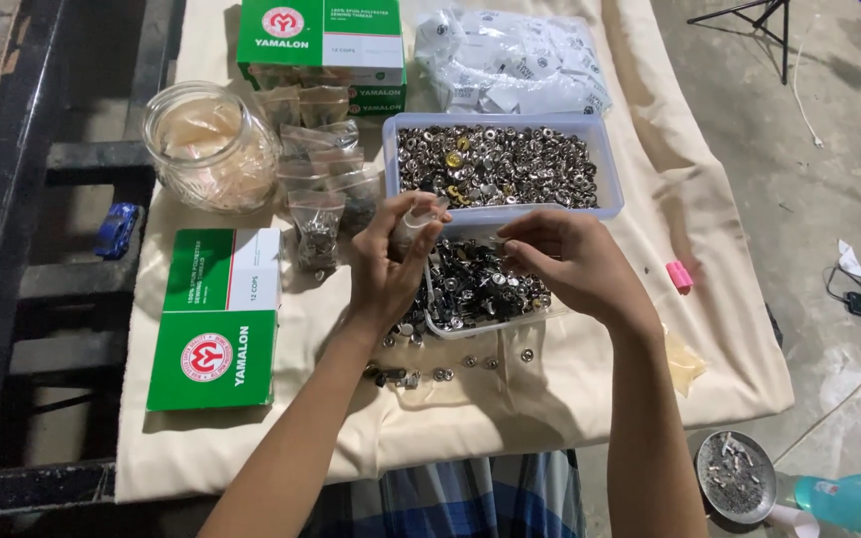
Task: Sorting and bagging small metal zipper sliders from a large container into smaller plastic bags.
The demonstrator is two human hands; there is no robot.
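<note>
My left hand (391,259) grips a small clear plastic bag (418,216) with its mouth up, just over the left edge of the near clear tray (495,321) of small metal snap buttons. My right hand (570,261) hovers over that tray with fingertips pinched together close to the bag; whether it holds a button cannot be seen. A second clear tray (605,159) full of silvery buttons sits right behind. Several loose buttons (445,374) lie on the cream cloth (550,399) in front of the tray.
Several small filled bags (321,189) stand left of the trays beside a glass jar (206,144). Green and white boxes lie at left (216,319) and at the back (321,45). White packets (510,60) lie back right, a pink item (680,276) right. A metal dish (735,476) sits on the floor.
</note>
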